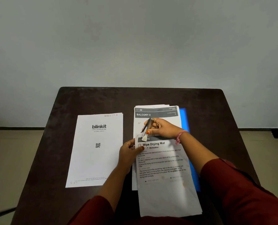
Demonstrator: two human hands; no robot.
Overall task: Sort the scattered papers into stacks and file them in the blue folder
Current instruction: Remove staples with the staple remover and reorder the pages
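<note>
- On the dark table [216, 111], the papers already lie in two groups, so the sorting looks largely done.
- At centre left of the frame the blinkit stack [96, 159] rests squared and untouched, well apart from both hands.
- At centre right the blue folder [183, 117] lies flat under the other papers; only its right edge shows as a blue strip.
- On the folder sits the Balcony 2 stack [156, 114], and the Wipe Drying Mat sheets [165, 184] lie over its lower part, skewed and overhanging the near table edge.
- The right hand [162, 129] grasps a metal clip [147, 127] at the top of the Wipe Drying Mat sheets; whether the clip has bitten the paper I cannot tell.
- The left hand [130, 151] pinches the upper left corner of those sheets, steadying them.
- Judged from this, clipping is the step in hand; squaring this stack, adding the blinkit stack and closing the folder are left.
</note>
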